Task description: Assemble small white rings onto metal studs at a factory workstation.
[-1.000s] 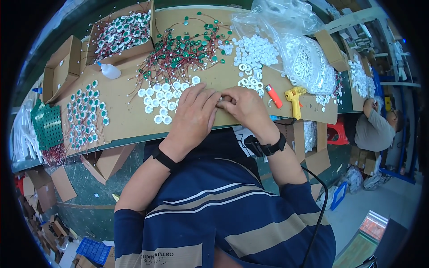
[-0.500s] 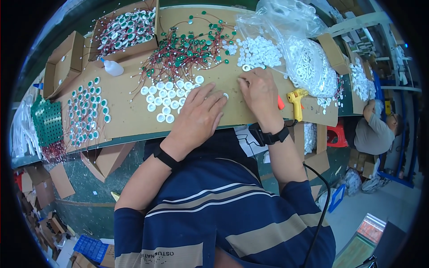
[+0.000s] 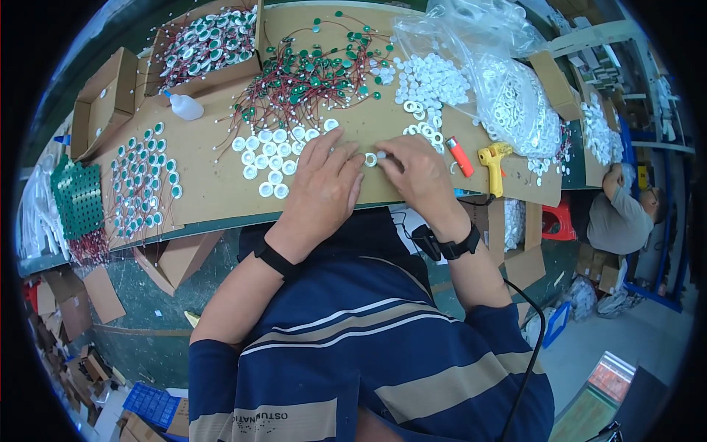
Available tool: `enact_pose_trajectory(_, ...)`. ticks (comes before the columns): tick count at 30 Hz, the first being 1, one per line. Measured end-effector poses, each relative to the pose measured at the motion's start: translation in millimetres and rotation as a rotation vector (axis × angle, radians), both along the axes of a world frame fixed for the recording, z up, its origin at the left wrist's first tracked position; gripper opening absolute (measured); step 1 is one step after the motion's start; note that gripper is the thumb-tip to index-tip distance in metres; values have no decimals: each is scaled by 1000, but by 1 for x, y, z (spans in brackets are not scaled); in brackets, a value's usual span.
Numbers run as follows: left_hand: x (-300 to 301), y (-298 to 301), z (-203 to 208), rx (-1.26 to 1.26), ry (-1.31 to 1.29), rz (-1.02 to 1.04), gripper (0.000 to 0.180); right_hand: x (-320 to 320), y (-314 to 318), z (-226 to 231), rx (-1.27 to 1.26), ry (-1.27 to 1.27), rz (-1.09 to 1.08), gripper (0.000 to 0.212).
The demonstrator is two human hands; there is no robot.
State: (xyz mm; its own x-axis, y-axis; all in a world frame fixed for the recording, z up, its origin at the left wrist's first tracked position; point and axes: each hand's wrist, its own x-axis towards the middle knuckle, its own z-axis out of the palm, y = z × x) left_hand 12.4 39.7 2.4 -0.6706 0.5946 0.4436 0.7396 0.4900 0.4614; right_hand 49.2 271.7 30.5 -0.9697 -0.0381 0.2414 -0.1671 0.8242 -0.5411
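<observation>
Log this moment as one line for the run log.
left hand: flat on bench beside white rings | right hand: fingertips on one white ring | nearby: orange lighter, yellow glue gun

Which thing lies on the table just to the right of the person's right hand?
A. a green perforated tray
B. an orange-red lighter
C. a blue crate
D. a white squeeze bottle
B: the orange-red lighter lies on the brown table just right of the right hand, with the yellow glue gun beyond it; the white squeeze bottle and the green perforated tray are far to the left.
</observation>
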Motion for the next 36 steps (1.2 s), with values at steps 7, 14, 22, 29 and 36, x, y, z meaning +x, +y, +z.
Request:
enact_pose_trajectory(7, -1, 1, -1, -2, -10, -4, 37, 7, 3, -6, 59, -27, 45, 22)
enact_pose_trajectory(14, 0, 0, -1, 1, -21, 1, 37, 3, -1, 4, -21, -61, 56, 22)
enact_pose_trajectory(22, -1, 1, -3, 5, -13, -1, 36, -1, -2, -2, -43, -62, 97, 22)
enact_pose_trajectory(29, -1, 0, -2, 1, -21, -1, 35, -3, -3, -3, -22, -64, 121, 23)
enact_pose_trajectory(36, -1, 0, -2, 3, -27, -6, 34, -3, -3, 2, -14, -80, 110, 23)
